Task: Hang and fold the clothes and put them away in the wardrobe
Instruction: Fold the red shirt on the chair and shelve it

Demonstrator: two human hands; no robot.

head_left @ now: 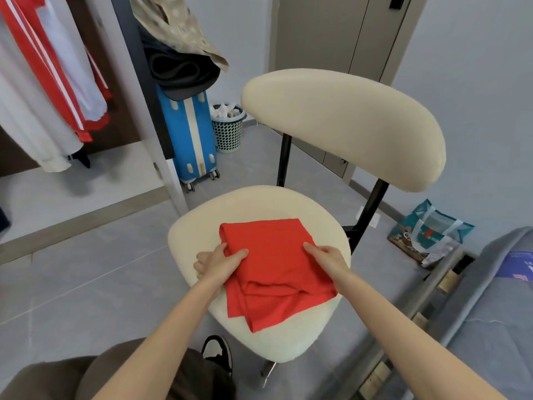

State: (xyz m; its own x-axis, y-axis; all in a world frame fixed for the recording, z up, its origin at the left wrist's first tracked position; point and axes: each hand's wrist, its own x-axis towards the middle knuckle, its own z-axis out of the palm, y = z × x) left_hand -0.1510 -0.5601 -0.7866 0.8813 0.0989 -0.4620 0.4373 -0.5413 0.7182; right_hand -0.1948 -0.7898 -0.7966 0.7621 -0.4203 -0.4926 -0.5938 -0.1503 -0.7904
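Observation:
A red garment (274, 264), folded into a rough rectangle, lies on the seat of a cream chair (259, 206). My left hand (217, 262) grips its left edge, thumb on top and fingers curled under the fabric. My right hand (327, 259) holds the right edge, fingers lying on the cloth. Loose layers of the garment hang over the seat's front edge. The open wardrobe (121, 90) stands at the upper left, with red-and-white clothes (54, 82) hanging inside.
A blue suitcase (191, 137) with dark and beige clothes piled on top stands by the wardrobe's side. Behind it is a perforated waste bin (229, 129). A patterned bag (429, 235) lies on the floor at right, beside a grey-covered bed (490, 298). My shoe (217, 352) is under the chair.

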